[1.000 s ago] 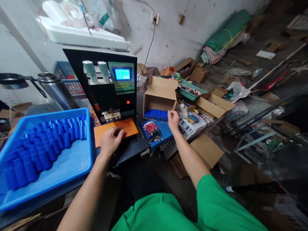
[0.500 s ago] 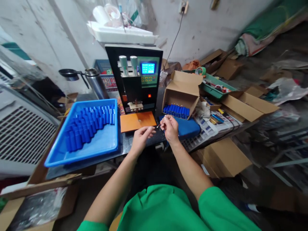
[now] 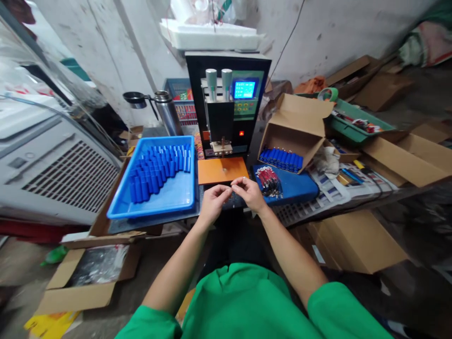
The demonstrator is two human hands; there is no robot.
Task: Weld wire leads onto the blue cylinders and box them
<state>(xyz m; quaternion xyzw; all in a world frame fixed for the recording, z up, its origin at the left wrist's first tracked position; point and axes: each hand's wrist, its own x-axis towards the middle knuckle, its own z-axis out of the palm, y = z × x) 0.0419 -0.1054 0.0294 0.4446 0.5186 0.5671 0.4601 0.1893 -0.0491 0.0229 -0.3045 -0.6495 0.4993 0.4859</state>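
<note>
My left hand (image 3: 214,201) and my right hand (image 3: 249,194) meet fingertip to fingertip just in front of the orange plate (image 3: 212,172) of a black spot welder (image 3: 221,117). Both are closed in a pinch. A thin wire lead sits in my right fingers, mostly hidden by them. What the left fingertips pinch is too small to make out. Right of my right hand, a bundle of red and black wire leads (image 3: 269,181) with white ends lies on a blue pad (image 3: 296,186). Blue cylindrical battery cells (image 3: 155,170) stand in rows in a blue tray (image 3: 169,197) to the left.
An open cardboard box (image 3: 300,110) holds more blue cells (image 3: 281,159) behind the pad. A steel flask (image 3: 167,113) stands behind the tray. At right is a green bin (image 3: 353,134) with parts. Open cartons (image 3: 356,240) sit below the table, right and left.
My hands have come together, the left fingertips now meeting the right ones. The view has turned left, and the wire bundle, earlier behind my right hand, shows.
</note>
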